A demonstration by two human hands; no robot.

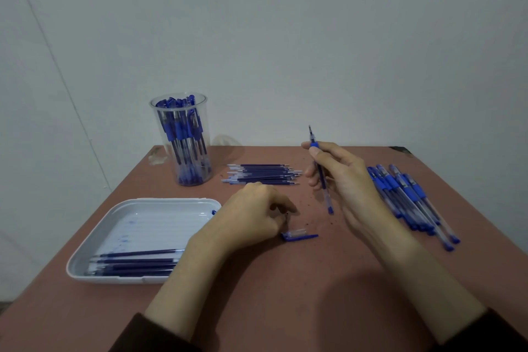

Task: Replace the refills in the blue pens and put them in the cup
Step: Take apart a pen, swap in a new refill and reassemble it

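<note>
A bare indoor workspace, not clearly home or office: a plain pale wall [314, 37] behind a reddish-brown tabletop [285, 303], with stationery sorted in batches. A clear cup [200, 98] of pens [180, 128] stands near its far left corner, loose refills [263, 174] lie by the far edge, and a white tray [177, 200] sits at the left edge.

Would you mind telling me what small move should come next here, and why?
Probably the left hand should pick up the cap lying just beside it and bring it to the pen, which the right hand holds upright with its tip bare.

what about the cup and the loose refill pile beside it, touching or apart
Apart. The head view shows a strip of bare table between the cup and the refill pile.
</note>
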